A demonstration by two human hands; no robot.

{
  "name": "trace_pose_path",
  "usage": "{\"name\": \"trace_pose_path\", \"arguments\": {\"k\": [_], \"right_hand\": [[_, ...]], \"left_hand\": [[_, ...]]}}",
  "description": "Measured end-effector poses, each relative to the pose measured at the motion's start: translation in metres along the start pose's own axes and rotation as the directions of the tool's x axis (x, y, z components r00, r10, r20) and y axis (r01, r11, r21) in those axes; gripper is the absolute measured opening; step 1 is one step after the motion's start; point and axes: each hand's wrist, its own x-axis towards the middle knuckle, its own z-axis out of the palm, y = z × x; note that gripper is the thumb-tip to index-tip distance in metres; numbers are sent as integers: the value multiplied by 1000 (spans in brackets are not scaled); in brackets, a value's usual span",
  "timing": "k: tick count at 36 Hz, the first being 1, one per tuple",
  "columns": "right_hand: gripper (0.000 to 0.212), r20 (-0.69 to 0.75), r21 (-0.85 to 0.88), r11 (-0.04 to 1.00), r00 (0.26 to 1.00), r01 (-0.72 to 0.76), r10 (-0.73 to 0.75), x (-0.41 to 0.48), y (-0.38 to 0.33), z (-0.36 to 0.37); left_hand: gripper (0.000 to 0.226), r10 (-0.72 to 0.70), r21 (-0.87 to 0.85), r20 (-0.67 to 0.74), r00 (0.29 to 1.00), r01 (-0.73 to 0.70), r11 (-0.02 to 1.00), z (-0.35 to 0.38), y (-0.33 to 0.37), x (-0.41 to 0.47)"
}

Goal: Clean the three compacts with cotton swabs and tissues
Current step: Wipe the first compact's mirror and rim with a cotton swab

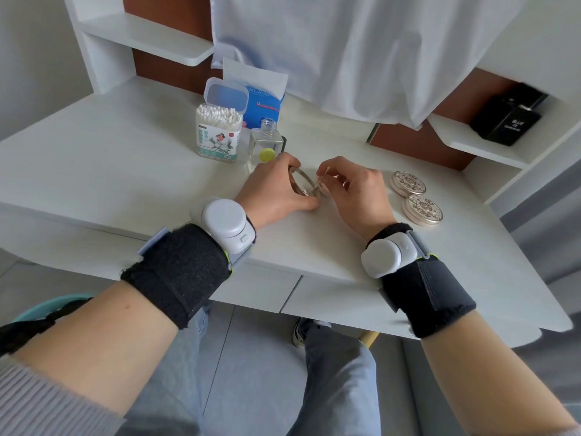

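An opened round compact (303, 182) stands on the white table (132, 171) in the middle, its mirror lid tilted up. My left hand (276, 191) grips its lid and rim. My right hand (352, 187) pinches a cotton swab (316, 186) whose tip touches the inside of the compact. Two shut rose-gold compacts (408, 183) (423, 209) lie side by side to the right. A clear tub of cotton swabs (218, 133) stands open at the back, with a blue tissue pack (264, 102) behind it.
A small clear glass bottle (266, 141) with a yellow sticker stands uncapped beside the swab tub. A black boxed bottle (509, 116) sits on the right shelf. A white cloth (361, 48) hangs over the back. White shelves (141, 36) rise at the left.
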Motion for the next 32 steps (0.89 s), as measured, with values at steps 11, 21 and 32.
{"name": "trace_pose_path", "arguments": {"k": [11, 21, 32], "right_hand": [[10, -10, -82, 994, 998, 67, -68, -2, 0, 1], [7, 14, 79, 997, 1000, -24, 23, -2, -1, -1], [4, -77, 25, 999, 997, -24, 25, -2, -2, -1]], "left_hand": [[78, 0, 3, 3, 1000, 0, 1000, 0, -1, 0], [78, 3, -6, -2, 1000, -3, 1000, 0, -1, 0], [76, 9, 4, -7, 1000, -9, 1000, -1, -2, 1]]}}
